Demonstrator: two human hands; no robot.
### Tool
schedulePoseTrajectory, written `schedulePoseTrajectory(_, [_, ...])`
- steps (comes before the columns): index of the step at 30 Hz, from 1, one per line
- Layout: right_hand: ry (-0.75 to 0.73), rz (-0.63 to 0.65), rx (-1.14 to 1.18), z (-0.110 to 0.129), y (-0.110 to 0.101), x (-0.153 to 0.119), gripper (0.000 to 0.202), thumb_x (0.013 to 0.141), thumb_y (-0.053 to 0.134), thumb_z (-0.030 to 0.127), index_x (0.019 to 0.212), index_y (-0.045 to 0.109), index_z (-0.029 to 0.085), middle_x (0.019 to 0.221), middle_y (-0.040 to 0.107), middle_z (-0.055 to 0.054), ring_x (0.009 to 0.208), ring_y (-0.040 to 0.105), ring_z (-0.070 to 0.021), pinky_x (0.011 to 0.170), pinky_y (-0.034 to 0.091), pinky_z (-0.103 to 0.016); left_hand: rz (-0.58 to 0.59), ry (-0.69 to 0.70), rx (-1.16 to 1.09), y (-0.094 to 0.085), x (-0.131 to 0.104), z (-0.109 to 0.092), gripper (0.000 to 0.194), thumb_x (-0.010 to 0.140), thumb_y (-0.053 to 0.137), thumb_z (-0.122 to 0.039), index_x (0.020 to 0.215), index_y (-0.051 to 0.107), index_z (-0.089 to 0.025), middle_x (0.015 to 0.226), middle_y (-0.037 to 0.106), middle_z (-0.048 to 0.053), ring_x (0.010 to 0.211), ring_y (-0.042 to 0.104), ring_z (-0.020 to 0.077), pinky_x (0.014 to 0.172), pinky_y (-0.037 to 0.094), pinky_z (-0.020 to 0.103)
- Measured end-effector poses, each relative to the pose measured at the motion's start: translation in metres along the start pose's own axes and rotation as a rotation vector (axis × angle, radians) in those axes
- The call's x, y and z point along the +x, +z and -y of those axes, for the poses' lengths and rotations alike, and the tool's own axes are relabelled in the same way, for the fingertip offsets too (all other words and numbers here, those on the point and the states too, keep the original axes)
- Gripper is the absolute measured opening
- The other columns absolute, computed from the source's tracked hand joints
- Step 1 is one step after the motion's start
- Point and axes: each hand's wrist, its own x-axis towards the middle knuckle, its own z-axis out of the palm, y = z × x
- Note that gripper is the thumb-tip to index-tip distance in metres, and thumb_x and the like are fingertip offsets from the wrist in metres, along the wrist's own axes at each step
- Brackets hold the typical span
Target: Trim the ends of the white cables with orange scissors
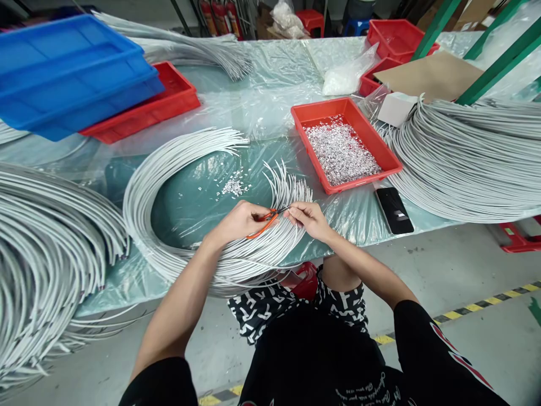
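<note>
Orange-handled pliers [267, 224] are gripped in my left hand [242, 221], their jaws pointing right. At the jaw tips my right hand [310, 217] is closed in a pinch, on what looks like the end of a thin white cable; the fingers hide most of it. Under both hands curves a bundle of white cables [146, 186], its ends fanned out just behind my fingers. Inside the loop lies a small pile of tiny shiny pieces [235, 185]. A red tray [324, 181] of similar silvery pieces stands to the right, apart from my hands.
A black phone [394, 211] lies near the table's front edge. Larger cable bundles fill the left [51, 225] and the right side [465, 163]. Blue bins [76, 73] sit on a red tray [177, 93] at back left. Green posts [437, 28] rise at back right.
</note>
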Motion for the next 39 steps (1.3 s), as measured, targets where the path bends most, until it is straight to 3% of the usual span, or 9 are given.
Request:
schedulePoseTrajectory(4, [0.044, -0.006, 0.105, 0.002, -0.001, 0.002, 0.042, 0.091, 0.063, 0.057, 0.084, 0.067, 0.016, 0.061, 0.053, 0.004, 0.049, 0.042, -0.008, 0.047, 0.035, -0.023, -0.03, 0.008, -0.008, 0.001, 0.002, -0.002, 0.045, 0.084, 0.069, -0.045, 0.057, 0.052, -0.014, 0.058, 0.028, -0.005, 0.057, 0.022, 0.0069, 0.048, 0.018, 0.021])
schedulePoseTrajectory(7, [0.05, -0.081, 0.101, 0.002, -0.001, 0.001, 0.04, 0.087, 0.069, 0.056, 0.079, 0.065, 0.017, 0.064, 0.059, 0.001, 0.058, 0.052, -0.0108, 0.051, 0.039, -0.023, -0.069, -0.014, -0.062, 0.0, 0.003, -0.001, 0.047, 0.083, 0.071, -0.046, 0.055, 0.051, -0.013, 0.056, 0.029, -0.005, 0.055, 0.024, 0.0064, 0.048, 0.019, 0.021])
schedulePoseTrajectory(10, [0.008, -0.075, 0.047, 0.0, 0.002, -0.001, 0.041, 0.084, 0.073, 0.056, 0.074, 0.061, 0.018, 0.065, 0.061, 0.0, 0.065, 0.059, -0.0138, 0.059, 0.045, -0.026, -0.176, -0.03, -0.14, -0.001, 0.003, 0.001, 0.043, 0.082, 0.071, -0.047, 0.06, 0.06, -0.012, 0.057, 0.04, -0.004, 0.056, 0.032, 0.0068, 0.05, 0.026, 0.02])
schedulePoseTrajectory(13, [-0.033, -0.071, -0.062, -0.002, 0.005, -0.003, 0.04, 0.085, 0.072, 0.054, 0.073, 0.059, 0.018, 0.066, 0.06, 0.0, 0.062, 0.054, -0.0128, 0.059, 0.043, -0.027, -0.241, -0.022, -0.211, 0.002, 0.004, 0.0, 0.038, 0.078, 0.075, -0.048, 0.073, 0.072, -0.011, 0.063, 0.056, 0.0, 0.06, 0.044, 0.009, 0.055, 0.035, 0.02])
schedulePoseTrajectory(16, [-0.127, -0.112, -0.224, -0.003, 0.008, -0.004, 0.035, 0.09, 0.067, 0.044, 0.069, 0.055, 0.019, 0.065, 0.055, 0.001, 0.058, 0.045, -0.0111, 0.055, 0.036, -0.026, -0.239, -0.012, -0.249, 0.006, 0.006, -0.003, 0.038, 0.075, 0.078, -0.049, 0.074, 0.076, -0.011, 0.065, 0.063, 0.002, 0.061, 0.047, 0.01, 0.056, 0.039, 0.02])
schedulePoseTrajectory(25, [-0.329, -0.155, -0.583, -0.003, 0.012, -0.005, 0.032, 0.097, 0.057, 0.031, 0.068, 0.052, 0.02, 0.063, 0.051, 0.001, 0.063, 0.045, -0.0136, 0.064, 0.037, -0.029, -0.23, 0.002, -0.284, 0.015, 0.009, -0.008, 0.041, 0.069, 0.082, -0.051, 0.072, 0.075, -0.01, 0.06, 0.063, 0.002, 0.056, 0.047, 0.0087, 0.053, 0.039, 0.019])
schedulePoseTrajectory(31, [-0.316, -0.148, -0.548, -0.004, 0.011, -0.004, 0.028, 0.097, 0.057, 0.031, 0.071, 0.054, 0.02, 0.066, 0.053, 0.001, 0.065, 0.048, -0.0145, 0.065, 0.038, -0.029, -0.228, 0.001, -0.278, 0.014, 0.007, -0.007, 0.041, 0.071, 0.082, -0.051, 0.074, 0.075, -0.01, 0.06, 0.062, 0.001, 0.056, 0.047, 0.0082, 0.054, 0.04, 0.019])
schedulePoseTrajectory(39, [-0.211, -0.146, -0.48, -0.002, 0.012, -0.004, 0.033, 0.097, 0.059, 0.044, 0.074, 0.061, 0.02, 0.068, 0.059, -0.001, 0.062, 0.049, -0.0142, 0.064, 0.041, -0.03, -0.236, 0.0, -0.236, 0.012, 0.007, -0.001, 0.04, 0.073, 0.08, -0.05, 0.076, 0.075, -0.011, 0.064, 0.063, 0.002, 0.058, 0.048, 0.0095, 0.056, 0.041, 0.021])
